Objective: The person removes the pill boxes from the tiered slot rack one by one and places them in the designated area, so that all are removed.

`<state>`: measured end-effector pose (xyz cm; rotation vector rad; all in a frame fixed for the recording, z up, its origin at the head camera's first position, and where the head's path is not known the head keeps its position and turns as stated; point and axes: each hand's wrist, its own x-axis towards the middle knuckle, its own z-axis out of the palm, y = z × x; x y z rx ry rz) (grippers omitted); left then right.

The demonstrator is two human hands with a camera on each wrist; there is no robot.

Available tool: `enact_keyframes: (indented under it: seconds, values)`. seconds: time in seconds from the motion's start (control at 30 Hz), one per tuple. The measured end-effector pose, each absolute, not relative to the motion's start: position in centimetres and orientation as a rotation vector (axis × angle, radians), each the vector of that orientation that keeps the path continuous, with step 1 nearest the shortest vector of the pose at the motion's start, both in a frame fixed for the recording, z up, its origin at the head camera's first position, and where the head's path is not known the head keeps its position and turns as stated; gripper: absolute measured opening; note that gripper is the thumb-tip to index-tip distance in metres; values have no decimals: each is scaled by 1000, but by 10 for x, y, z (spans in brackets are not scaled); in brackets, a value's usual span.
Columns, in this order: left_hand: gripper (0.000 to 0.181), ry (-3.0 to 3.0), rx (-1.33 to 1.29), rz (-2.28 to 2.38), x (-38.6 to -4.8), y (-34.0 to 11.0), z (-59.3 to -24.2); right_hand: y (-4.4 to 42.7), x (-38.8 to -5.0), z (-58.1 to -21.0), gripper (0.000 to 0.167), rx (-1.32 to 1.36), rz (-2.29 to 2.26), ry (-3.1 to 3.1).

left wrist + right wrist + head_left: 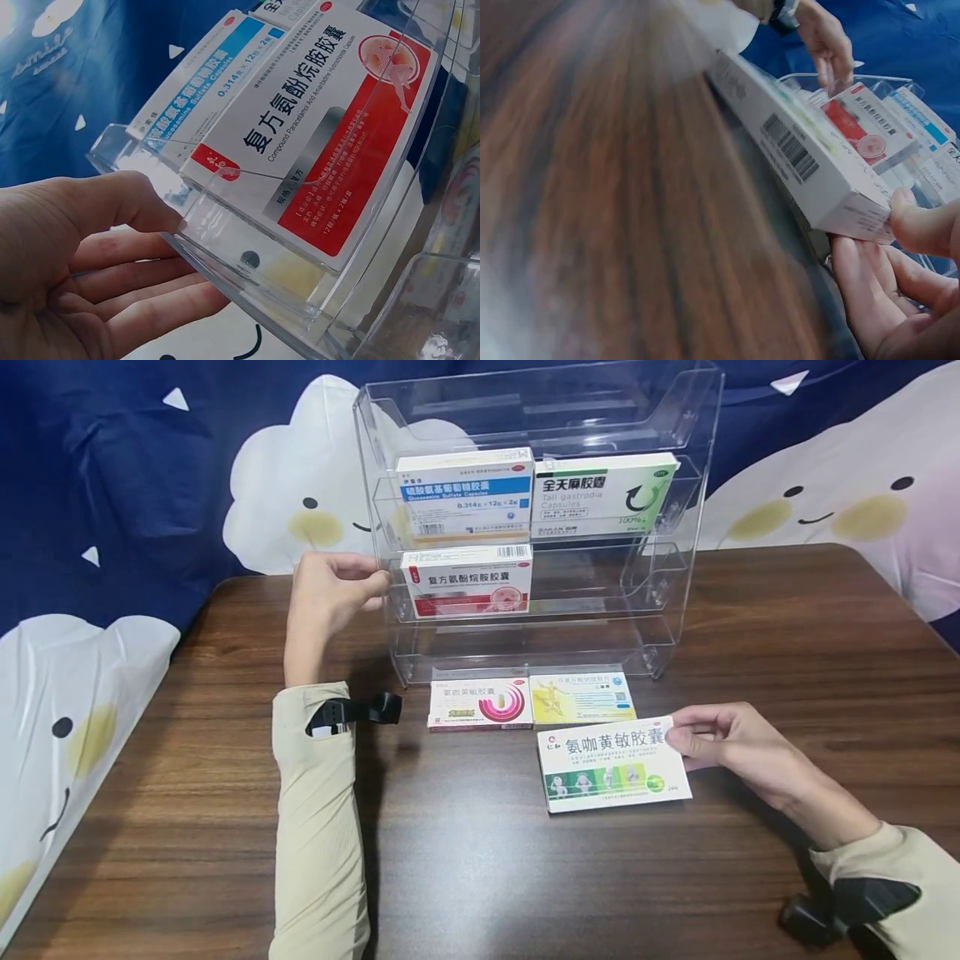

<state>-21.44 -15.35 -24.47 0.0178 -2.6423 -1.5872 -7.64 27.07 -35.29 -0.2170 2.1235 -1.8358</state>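
The right hand (723, 743) is pinching the white-green box (615, 768) by its right end, near the bottom-right corner of the clear rack (540, 402); the left hand (333, 589) is pinching the rack's left edge.

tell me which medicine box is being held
The white box with the green picture strip. Only it is pinched, by the right hand; the left hand grips the clear rack.
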Motion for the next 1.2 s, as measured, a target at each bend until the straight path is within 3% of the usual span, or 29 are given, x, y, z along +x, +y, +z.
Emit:
enact_keyframes:
  seconds: [0.1,0.27,0.7,0.8,1.0,1.2]
  values:
    - [29,-2648,27,-1562,-214,-154,-245,268,-76,-352,16,-175,-1714,2222]
    - [29,-2637,22,-1576,-215,-153,-245,268,-78,-347,40,-72,-1603,2223]
    - [28,-2681,11,-1500,-214,-153,-244,266,-74,-322,37,-128,-1149,2439]
    - [28,-2678,12,-1493,-214,-152,-244,259,-66,-315,30,-365,-970,2787]
    - [28,-2689,15,-1495,-214,-152,-245,236,-46,-313,37,-1216,-697,3129]
    - [28,-2678,0,-1497,-214,-152,-246,223,-37,-316,39,-1435,-449,2989]
